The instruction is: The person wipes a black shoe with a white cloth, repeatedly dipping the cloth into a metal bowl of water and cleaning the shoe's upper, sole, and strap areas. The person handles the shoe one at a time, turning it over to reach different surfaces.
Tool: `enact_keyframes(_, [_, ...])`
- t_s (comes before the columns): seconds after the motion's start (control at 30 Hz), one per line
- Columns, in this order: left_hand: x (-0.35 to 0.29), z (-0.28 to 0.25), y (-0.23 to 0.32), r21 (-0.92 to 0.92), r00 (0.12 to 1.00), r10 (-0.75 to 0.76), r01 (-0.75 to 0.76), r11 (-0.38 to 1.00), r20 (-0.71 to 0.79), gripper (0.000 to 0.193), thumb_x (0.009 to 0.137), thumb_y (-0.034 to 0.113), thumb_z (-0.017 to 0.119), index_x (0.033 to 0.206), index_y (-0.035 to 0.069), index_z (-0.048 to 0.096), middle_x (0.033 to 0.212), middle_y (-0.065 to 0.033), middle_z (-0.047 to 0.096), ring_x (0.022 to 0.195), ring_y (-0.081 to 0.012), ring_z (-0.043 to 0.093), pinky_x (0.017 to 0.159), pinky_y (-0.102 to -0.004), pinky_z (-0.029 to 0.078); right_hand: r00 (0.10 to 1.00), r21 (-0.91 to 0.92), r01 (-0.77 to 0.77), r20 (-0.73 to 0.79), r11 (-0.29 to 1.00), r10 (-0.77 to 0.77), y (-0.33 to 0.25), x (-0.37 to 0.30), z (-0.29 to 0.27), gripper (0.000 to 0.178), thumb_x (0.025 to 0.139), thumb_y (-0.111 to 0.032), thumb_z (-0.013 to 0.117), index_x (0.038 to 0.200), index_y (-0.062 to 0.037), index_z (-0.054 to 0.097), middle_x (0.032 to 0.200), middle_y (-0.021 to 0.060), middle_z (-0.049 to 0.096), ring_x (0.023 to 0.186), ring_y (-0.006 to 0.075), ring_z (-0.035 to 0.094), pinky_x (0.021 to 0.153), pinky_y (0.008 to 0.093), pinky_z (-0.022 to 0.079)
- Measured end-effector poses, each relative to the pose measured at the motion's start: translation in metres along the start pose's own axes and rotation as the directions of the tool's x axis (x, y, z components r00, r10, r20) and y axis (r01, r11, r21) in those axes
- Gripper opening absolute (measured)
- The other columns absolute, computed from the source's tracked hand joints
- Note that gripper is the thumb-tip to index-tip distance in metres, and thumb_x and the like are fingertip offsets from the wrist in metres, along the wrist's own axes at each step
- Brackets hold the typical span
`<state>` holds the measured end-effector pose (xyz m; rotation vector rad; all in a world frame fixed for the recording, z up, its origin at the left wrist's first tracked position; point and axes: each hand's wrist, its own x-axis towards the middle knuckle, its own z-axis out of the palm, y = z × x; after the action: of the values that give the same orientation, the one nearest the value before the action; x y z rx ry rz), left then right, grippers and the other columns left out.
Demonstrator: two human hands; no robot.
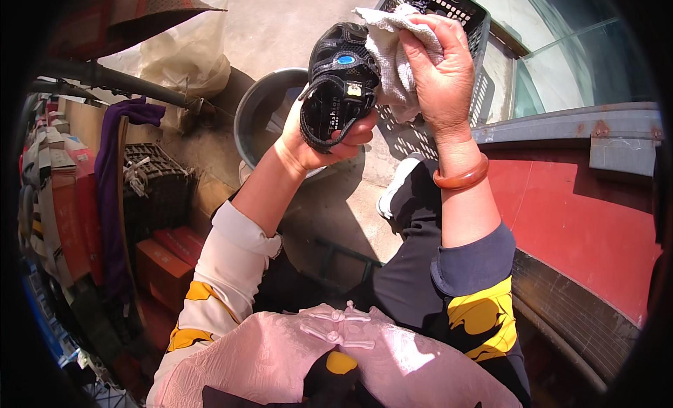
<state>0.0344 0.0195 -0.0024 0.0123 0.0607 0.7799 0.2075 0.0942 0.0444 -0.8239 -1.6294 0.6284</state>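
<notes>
In front of me my left hand [300,147] is closed around a black sandal [338,61] from below, its fingers partly hidden behind it. The sandal has mesh panels, a blue oval on its upper and a padded heel opening turned toward me. My right hand [450,78] pinches a crumpled whitish cloth [395,57] between thumb and fingers. That cloth lies against the sandal's right side and hangs down past it. An orange-brown bangle [463,175] circles my right wrist.
Beneath the sandal stands a round grey basin [247,120]. A black plastic crate [482,33] is beyond my right hand. Red panelling [554,212] with a metal edge runs along the right. Orange boxes [160,271], a dark basket [160,191] and purple cloth [112,177] line the left.
</notes>
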Motion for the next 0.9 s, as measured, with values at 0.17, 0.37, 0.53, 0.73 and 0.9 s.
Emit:
enact_keyframes(0.17, [0.002,-0.006,-0.002,0.101,0.999,0.034,-0.037,0.994,0.034,0.057,0.094,0.050,0.043,0.116,-0.001,0.055,0.078,-0.0137,0.048,0.057,-0.0156,0.041,0.038,-0.0218,0.033,0.992,-0.012,0.114,0.048,0.993,-0.113,-0.021,-0.004,0.008,0.021,0.084,-0.006,0.073,0.105,-0.0043,0.069,0.105,0.0060,0.058,0.098,0.0163,0.059,0.086,0.0268,0.048])
enact_keyframes(0.37, [0.001,-0.008,-0.005,0.266,0.949,0.225,-0.164,0.950,-0.219,0.065,0.094,0.066,0.036,0.117,0.009,0.059,0.091,-0.0092,0.067,0.072,-0.0197,0.066,0.046,-0.0288,0.052,0.972,-0.241,0.181,0.194,0.953,-0.135,-0.042,-0.017,0.024,0.020,0.077,-0.007,0.076,0.097,-0.0067,0.072,0.097,0.0072,0.058,0.094,0.0230,0.059,0.084,0.0330,0.049])
enact_keyframes(0.53, [-0.007,-0.007,-0.005,0.340,0.919,0.227,-0.112,0.934,-0.323,0.063,0.095,0.067,0.031,0.126,0.018,0.057,0.108,-0.0039,0.068,0.085,-0.0176,0.068,0.058,-0.0303,0.057,0.957,-0.320,0.134,0.287,0.938,-0.038,-0.041,-0.026,0.028,0.018,0.079,-0.014,0.071,0.096,-0.0093,0.073,0.098,0.0079,0.058,0.095,0.0280,0.057,0.085,0.0380,0.048])
enact_keyframes(0.73, [-0.009,-0.019,0.001,0.273,0.951,0.155,-0.079,0.959,-0.269,0.060,0.096,0.063,0.032,0.124,0.018,0.059,0.102,-0.0042,0.070,0.078,-0.0184,0.069,0.054,-0.0324,0.058,0.963,-0.288,0.087,0.271,0.954,-0.006,-0.036,-0.031,0.034,0.022,0.080,-0.013,0.069,0.102,-0.0116,0.072,0.101,0.0077,0.056,0.100,0.0275,0.054,0.088,0.0370,0.046])
enact_keyframes(0.9, [-0.012,-0.012,-0.002,0.269,0.937,0.191,-0.111,0.957,-0.293,0.059,0.095,0.060,0.033,0.119,0.013,0.060,0.094,-0.0066,0.069,0.067,-0.0206,0.069,0.044,-0.0310,0.056,0.928,-0.199,0.082,0.373,0.977,-0.002,-0.031,-0.035,0.034,0.027,0.080,-0.010,0.068,0.106,-0.0131,0.072,0.101,0.0070,0.055,0.102,0.0276,0.052,0.092,0.0365,0.044])
